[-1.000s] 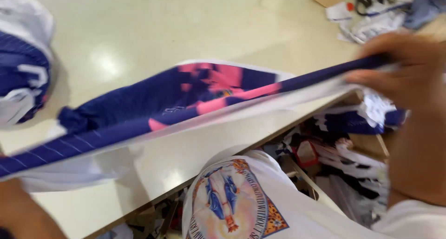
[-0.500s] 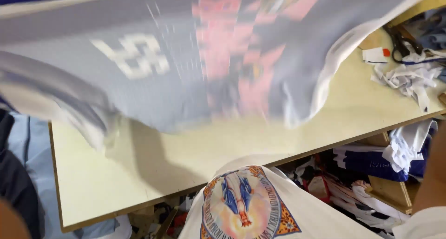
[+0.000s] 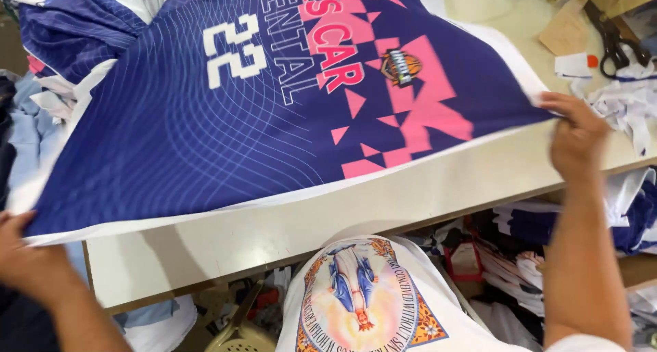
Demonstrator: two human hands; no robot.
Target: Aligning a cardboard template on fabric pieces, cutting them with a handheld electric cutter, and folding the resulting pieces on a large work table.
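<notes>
A large navy fabric panel (image 3: 226,140) with pink triangles, white lettering and a white border lies spread over a cream table (image 3: 274,232). My left hand (image 3: 27,259) grips its near left corner, off the table's left end. My right hand (image 3: 575,136) pinches the panel's right corner against the table top near the front edge. The cloth is stretched flat between both hands.
A stack of similar navy and white pieces (image 3: 75,30) sits at the far left. Black scissors (image 3: 616,44), white scraps (image 3: 626,105) and cardboard lie at the far right. Below the table edge are heaps of cloth (image 3: 547,235) and a plastic stool (image 3: 239,331). I wear a white printed shirt (image 3: 363,304).
The panel, held up and billowing in the air before, has come down and now lies spread flat on the table, printed side up. Both hands have lowered to the table's edge.
</notes>
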